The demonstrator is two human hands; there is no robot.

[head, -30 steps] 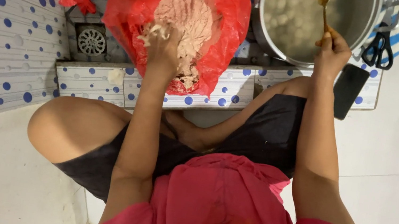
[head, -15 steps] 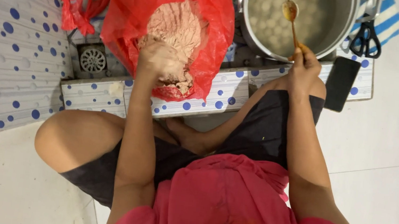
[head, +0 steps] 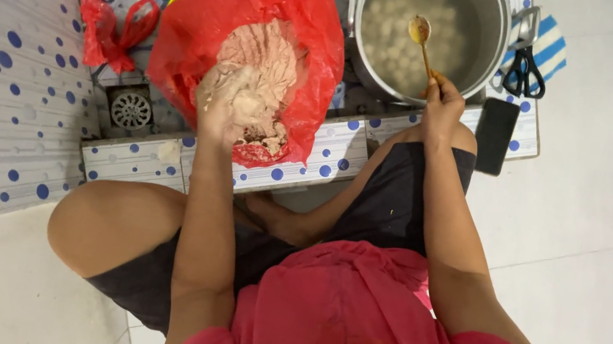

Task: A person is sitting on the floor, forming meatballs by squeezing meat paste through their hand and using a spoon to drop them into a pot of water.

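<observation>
Here we squat by a big steel pot (head: 429, 35) full of pale balls in cloudy water. Beside it sits a red bag (head: 263, 32) holding a mound of pinkish paste (head: 260, 77). It looks soft, wet and sticky, so we would squeeze it in the fist rather than pinch it. Our left hand (head: 225, 104) is clenched on a lump of paste. Our right hand (head: 442, 108) grips a thin spoon (head: 422, 38) by its handle, bowl over the pot.
</observation>
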